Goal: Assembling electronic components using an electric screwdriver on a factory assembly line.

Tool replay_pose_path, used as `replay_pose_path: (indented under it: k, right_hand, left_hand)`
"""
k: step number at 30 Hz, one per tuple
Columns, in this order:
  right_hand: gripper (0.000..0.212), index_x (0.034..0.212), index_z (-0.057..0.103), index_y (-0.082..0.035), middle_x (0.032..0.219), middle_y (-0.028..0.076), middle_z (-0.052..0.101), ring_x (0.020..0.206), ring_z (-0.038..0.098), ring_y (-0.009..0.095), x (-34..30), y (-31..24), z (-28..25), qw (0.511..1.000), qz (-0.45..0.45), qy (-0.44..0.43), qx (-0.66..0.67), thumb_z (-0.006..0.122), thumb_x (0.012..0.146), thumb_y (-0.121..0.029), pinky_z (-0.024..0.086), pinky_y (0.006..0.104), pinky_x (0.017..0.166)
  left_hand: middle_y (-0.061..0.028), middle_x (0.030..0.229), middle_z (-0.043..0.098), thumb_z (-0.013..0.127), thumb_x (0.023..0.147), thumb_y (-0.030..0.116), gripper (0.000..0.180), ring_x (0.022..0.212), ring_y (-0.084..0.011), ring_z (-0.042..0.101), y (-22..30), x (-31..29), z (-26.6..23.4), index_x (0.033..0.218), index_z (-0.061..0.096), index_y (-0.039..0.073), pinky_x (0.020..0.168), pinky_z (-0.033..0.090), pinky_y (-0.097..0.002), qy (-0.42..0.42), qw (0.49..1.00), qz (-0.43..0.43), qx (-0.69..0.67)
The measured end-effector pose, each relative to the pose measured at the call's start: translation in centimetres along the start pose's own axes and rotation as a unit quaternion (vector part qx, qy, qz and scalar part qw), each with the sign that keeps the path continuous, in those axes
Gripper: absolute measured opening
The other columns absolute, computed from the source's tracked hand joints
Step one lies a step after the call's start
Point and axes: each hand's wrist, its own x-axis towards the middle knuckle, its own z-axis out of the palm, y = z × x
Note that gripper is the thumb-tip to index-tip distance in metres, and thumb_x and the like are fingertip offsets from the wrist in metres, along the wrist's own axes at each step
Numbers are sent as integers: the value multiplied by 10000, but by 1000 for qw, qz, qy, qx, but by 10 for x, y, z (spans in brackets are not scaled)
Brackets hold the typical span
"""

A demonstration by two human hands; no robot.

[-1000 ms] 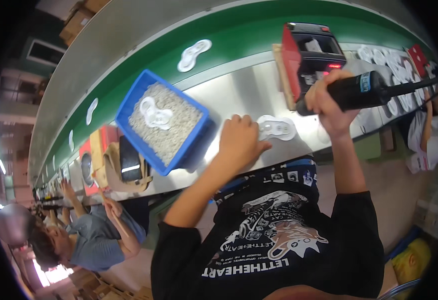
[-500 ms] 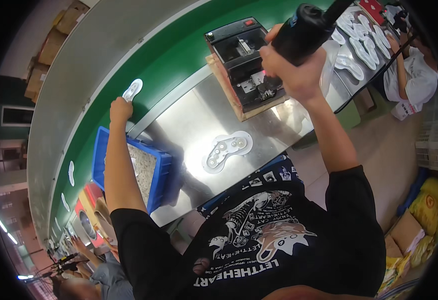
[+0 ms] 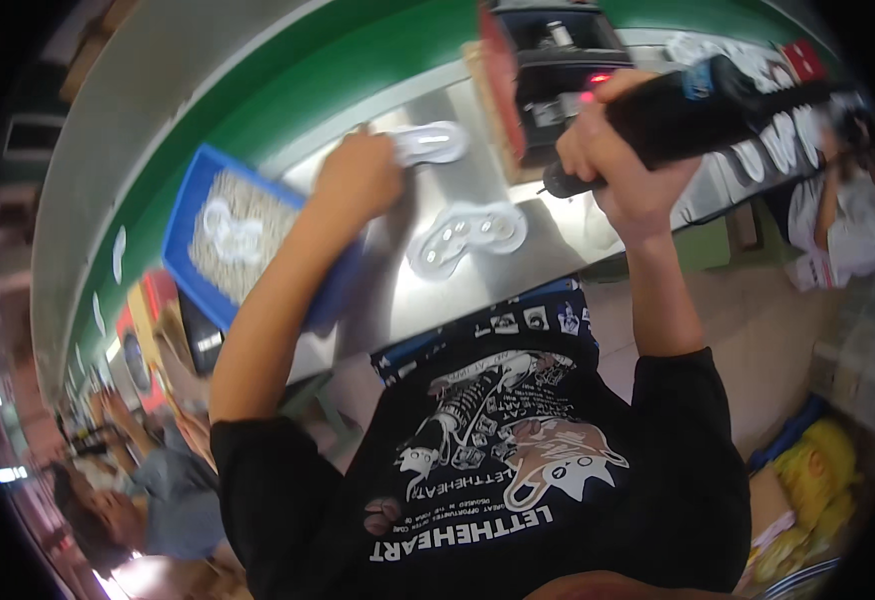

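Note:
My left hand (image 3: 360,178) is closed on one end of a slim white plastic shell (image 3: 436,143), held over the metal table. Just nearer to me, a second, wider white piece (image 3: 470,238) lies on the table, with round spots along its curved body. My right hand (image 3: 630,165) grips a black electric screwdriver (image 3: 683,112), its thin bit tilted down to the left over the table. Beside that hand stands a black boxy device (image 3: 558,62) with an open top and a red light; its inner parts are blurred.
At the left a blue bin (image 3: 190,235) holds small pale pieces and some white parts. The green conveyor belt (image 3: 258,110) runs behind, carrying white shells (image 3: 120,255). More white shells (image 3: 780,145) lie at the right near another person (image 3: 843,225). A further person (image 3: 173,490) sits lower left.
My left hand has taken the white shell off the green belt and carried it right, over the table. My right hand has turned the screwdriver, bringing its bit into view. The view has shifted.

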Motion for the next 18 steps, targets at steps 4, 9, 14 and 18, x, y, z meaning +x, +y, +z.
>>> replay_pose_path:
  k: [4, 9, 14, 18]
  right_hand:
    - [275, 1155, 522, -1, 736, 74, 553, 532, 501, 140, -24, 19, 33, 996, 1, -63, 61, 576, 911, 113, 470, 346, 536]
    - [291, 1125, 524, 19, 701, 76, 567, 530, 538, 147, -40, 41, 73, 995, 43, -71, 45, 603, 874, 143, 485, 326, 529]
    - [250, 1079, 539, 48, 711, 69, 576, 528, 534, 129, -45, 41, 94, 992, 81, -88, 43, 623, 865, 147, 484, 312, 525]
    - [252, 1095, 532, 30, 714, 69, 568, 533, 535, 137, -46, 55, 95, 991, 76, -106, 14, 616, 881, 136, 481, 322, 525]
  left_hand:
    - [-244, 1058, 658, 629, 843, 121, 231, 983, -409, 659, 39, -32, 21, 1001, 688, -37, 848, 571, -492, 30, 999, 2, 20]
    - [-169, 968, 639, 716, 829, 136, 234, 936, -362, 597, 46, -90, 64, 1022, 675, 11, 829, 484, -465, 378, 901, -6, -211]
    - [-130, 1016, 621, 813, 755, 235, 388, 958, -329, 577, 71, -141, 88, 1051, 684, 21, 821, 450, -446, 362, 904, -36, -225]
    - [-98, 1050, 604, 850, 718, 289, 451, 962, -305, 562, 61, -135, 90, 1054, 690, 36, 814, 425, -430, 331, 919, -39, -212]
